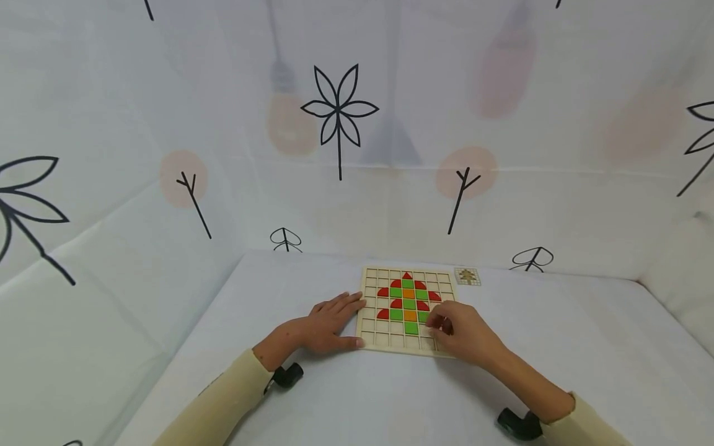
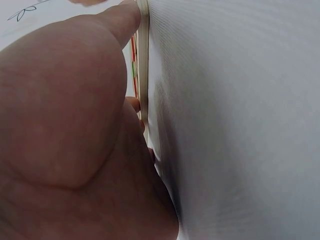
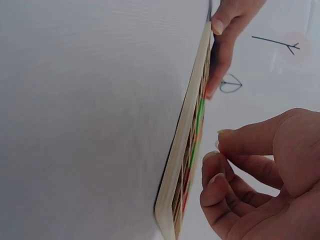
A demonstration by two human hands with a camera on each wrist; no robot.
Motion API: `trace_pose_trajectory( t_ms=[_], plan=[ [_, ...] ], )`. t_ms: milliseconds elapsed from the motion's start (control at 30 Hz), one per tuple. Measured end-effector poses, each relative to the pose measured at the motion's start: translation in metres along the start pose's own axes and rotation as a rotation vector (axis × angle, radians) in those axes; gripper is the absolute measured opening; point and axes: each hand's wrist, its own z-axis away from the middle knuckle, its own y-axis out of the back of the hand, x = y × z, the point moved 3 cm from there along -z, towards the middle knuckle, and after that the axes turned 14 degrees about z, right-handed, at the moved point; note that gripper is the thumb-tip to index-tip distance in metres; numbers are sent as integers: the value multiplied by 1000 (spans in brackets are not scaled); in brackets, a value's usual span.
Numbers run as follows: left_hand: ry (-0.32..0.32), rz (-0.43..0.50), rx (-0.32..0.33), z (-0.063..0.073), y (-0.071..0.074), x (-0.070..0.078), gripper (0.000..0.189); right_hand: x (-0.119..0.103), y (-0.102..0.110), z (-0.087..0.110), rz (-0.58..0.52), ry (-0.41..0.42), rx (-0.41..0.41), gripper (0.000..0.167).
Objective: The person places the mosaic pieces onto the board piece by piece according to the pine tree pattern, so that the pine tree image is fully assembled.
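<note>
A square wooden grid board (image 1: 390,341) lies on the white cloth. Red, green and orange pieces on it form a tree shape, with green square pieces (image 1: 411,328) down the middle and red rounded pieces (image 1: 382,314) at the sides. My left hand (image 1: 329,325) rests along the board's left edge, fingers straight and thumb at the near corner. Over the board's right side, my right hand (image 1: 463,331) has curled fingers. In the right wrist view, its thumb and index fingertip pinch a small pale piece (image 3: 217,144); the fingers hide most of it.
A small card (image 1: 467,276) with a tree pattern on a grid lies beyond the board's far right corner. White cloth walls printed with plants stand at the back and both sides. Dark wrist devices (image 1: 288,375) sit below both hands.
</note>
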Motion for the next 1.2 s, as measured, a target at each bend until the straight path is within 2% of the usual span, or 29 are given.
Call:
trace_pose_trajectory(
  t_ms=[267,567,733,867,1100,1200],
  plan=[
    [10,-1,5,1,0,0,90,20,19,30,30,-30,30,16],
    [7,7,9,2,0,2,90,50,39,64,91,-97,77,16],
    [1,5,10,2,0,2,89,67,47,81,101,-144,78,14],
    [-2,-1,8,1,1,1,90,79,52,91,128,-191,49,12],
    [2,-3,7,1,0,2,90,99,53,99,133,-257,-94,13],
    [-2,2,9,1,0,2,90,106,48,103,140,-249,-126,17]
  ],
)
